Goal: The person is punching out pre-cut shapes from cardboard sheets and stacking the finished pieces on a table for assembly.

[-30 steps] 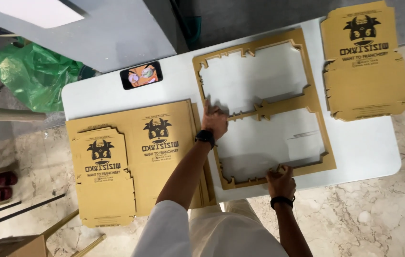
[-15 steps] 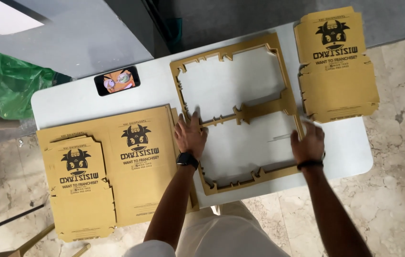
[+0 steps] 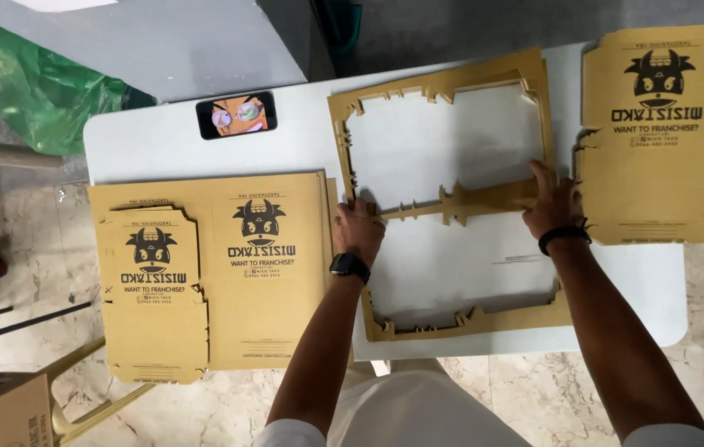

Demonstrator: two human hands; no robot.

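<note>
Both hands rest on a brown cardboard frame [image 3: 451,203], the die-cut leftover sheet with two large openings, which lies flat across the middle of the white table [image 3: 161,141]. The left hand [image 3: 359,232], with a dark watch at the wrist, presses fingers-down on the frame's left rail where the narrow middle bar meets it; the right hand [image 3: 552,203], with a dark band at the wrist, lies with fingers spread and extended over the right end of that bar. Neither hand seems to be closed around the cardboard, though whether any fingertip hooks under an edge is hard to tell from above. The frame looks flimsy: its rails are thin and notched, and the middle bar is the weakest part, so a pull or lift from these two points alone could bend or tear it, or let the far and near rails sag and catch. The near rail overhangs close to the table's front edge, so a slide toward the person could tip it off. Just left of the frame lies a stack of printed flat sheets [image 3: 261,265] with a smaller cut blank [image 3: 153,298] on top, touching or nearly touching the left rail; just right sits a pile of cut blanks [image 3: 654,132] close to the right hand. A phone [image 3: 236,114] lies beyond, and a green plastic bag [image 3: 33,91] lies on the floor past the table's corner.
</note>
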